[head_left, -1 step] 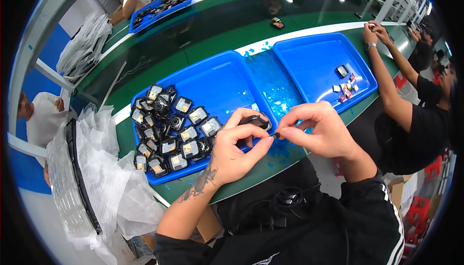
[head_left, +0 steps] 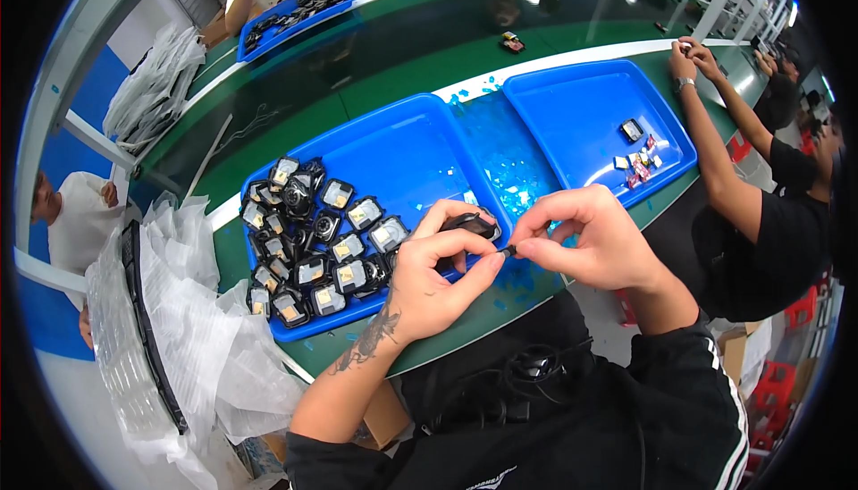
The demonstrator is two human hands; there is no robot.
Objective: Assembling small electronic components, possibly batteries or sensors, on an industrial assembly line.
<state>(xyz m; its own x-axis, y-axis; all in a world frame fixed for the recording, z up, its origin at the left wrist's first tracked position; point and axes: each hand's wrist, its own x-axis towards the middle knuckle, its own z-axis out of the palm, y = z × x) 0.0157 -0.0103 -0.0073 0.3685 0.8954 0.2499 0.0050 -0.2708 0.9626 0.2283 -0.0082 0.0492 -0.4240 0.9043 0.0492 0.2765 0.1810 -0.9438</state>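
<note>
Left hand (head_left: 438,280) gripped small black part (head_left: 471,223), long axis left-right; right hand (head_left: 594,240) pinched its right end, fingertips touching.

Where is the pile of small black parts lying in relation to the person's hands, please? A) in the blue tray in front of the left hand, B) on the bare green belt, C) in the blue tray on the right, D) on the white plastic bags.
A: the pile of small black parts fills the near left end of the blue tray, just beyond the left hand, while the right hand pinches something at the part held between them.
</note>
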